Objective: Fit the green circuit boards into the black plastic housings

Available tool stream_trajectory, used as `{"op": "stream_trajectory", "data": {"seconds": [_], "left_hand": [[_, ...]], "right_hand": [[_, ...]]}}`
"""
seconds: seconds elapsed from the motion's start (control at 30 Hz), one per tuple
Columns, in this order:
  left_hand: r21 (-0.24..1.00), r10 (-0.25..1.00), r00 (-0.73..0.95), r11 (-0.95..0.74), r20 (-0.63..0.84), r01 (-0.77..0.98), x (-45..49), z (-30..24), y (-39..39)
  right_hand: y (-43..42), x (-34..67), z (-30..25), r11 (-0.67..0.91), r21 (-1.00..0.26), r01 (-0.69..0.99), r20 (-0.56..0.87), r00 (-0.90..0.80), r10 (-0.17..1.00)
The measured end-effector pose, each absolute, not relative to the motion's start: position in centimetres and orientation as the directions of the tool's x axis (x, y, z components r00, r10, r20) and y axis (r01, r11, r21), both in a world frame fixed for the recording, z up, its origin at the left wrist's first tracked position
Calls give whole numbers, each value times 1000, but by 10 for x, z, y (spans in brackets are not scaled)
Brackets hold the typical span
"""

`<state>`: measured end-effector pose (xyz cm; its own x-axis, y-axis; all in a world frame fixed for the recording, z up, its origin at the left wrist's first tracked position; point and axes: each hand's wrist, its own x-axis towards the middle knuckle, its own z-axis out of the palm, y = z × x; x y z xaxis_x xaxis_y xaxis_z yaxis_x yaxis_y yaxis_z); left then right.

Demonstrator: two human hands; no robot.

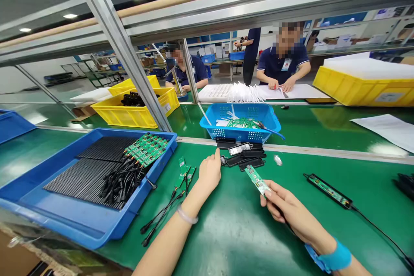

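Note:
My right hand (281,202) is closed on the lower end of a green circuit board (255,179), raised above the bench and tilted, its dark cable running back under my palm. My left hand (210,170) reaches to the left edge of a pile of black plastic casings (241,161). Its index finger is stretched out beside them; the undersides of the fingers are hidden, and I cannot tell whether they touch a casing. One casing in the pile holds a whitish insert (240,149). Several cabled circuit boards (186,174) lie left of my left hand.
A blue tray (93,241) at left carries black strips and cabled boards. Behind the casings stands a blue basket (239,133) with ties. A filled black casing (330,192) with a cable lies at right. Yellow bins (129,114) and co-workers (284,58) are beyond, under a metal frame (119,43).

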<state>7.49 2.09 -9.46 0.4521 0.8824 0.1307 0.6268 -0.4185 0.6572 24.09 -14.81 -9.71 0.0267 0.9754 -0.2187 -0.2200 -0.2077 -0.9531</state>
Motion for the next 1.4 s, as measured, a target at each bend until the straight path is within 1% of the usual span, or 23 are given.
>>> {"op": "stream_trajectory", "data": {"seconds": [0.1,0.17,0.23,0.27,0.33,0.37,0.43,0.47,0.53,0.63,0.73,0.83,1.0,1.17,1.3,1.4], "left_hand": [[761,881,461,-373,111,530,81,-93,4],[853,843,535,-315,50,417,85,-94,-13],[912,782,623,-240,-20,331,88,-97,-29],[936,755,654,-193,-50,294,89,-100,-35],[989,715,693,-16,-91,147,90,-104,-44],[994,700,707,104,-103,41,89,-106,-47],[930,682,724,324,-103,-173,88,-108,-50],[888,683,725,387,-93,-250,88,-109,-50],[850,700,710,419,-80,-318,88,-110,-51],[850,743,664,402,-86,-340,88,-113,-51],[862,765,640,371,-72,-346,88,-114,-52],[857,753,657,366,-44,-363,88,-113,-53],[862,727,686,369,-36,-346,88,-111,-54],[858,727,685,382,-51,-342,89,-113,-55],[857,723,689,388,-56,-338,91,-114,-57],[857,748,659,388,-78,-339,94,-114,-61]], "right_hand": [[-152,243,-93,-141,-990,9,-140,68,988],[-153,243,-93,-74,-987,142,-62,86,994],[-153,242,-95,-20,-972,236,1,87,996],[-153,241,-96,-4,-964,267,20,89,996],[-153,241,-101,4,-950,311,45,125,991],[-153,242,-104,1,-944,330,57,161,985],[-154,243,-109,-9,-928,372,84,233,969],[-155,244,-111,-14,-919,395,98,261,960],[-158,244,-113,-22,-898,440,120,293,949],[-161,244,-112,-19,-874,486,142,292,946],[-162,245,-112,39,-852,522,196,248,949],[-162,246,-112,101,-831,547,255,213,943],[-159,247,-114,133,-796,591,315,216,924],[-160,247,-113,171,-734,657,375,181,909],[-161,246,-114,184,-719,670,382,160,910],[-161,242,-116,153,-741,654,343,171,924]]}}
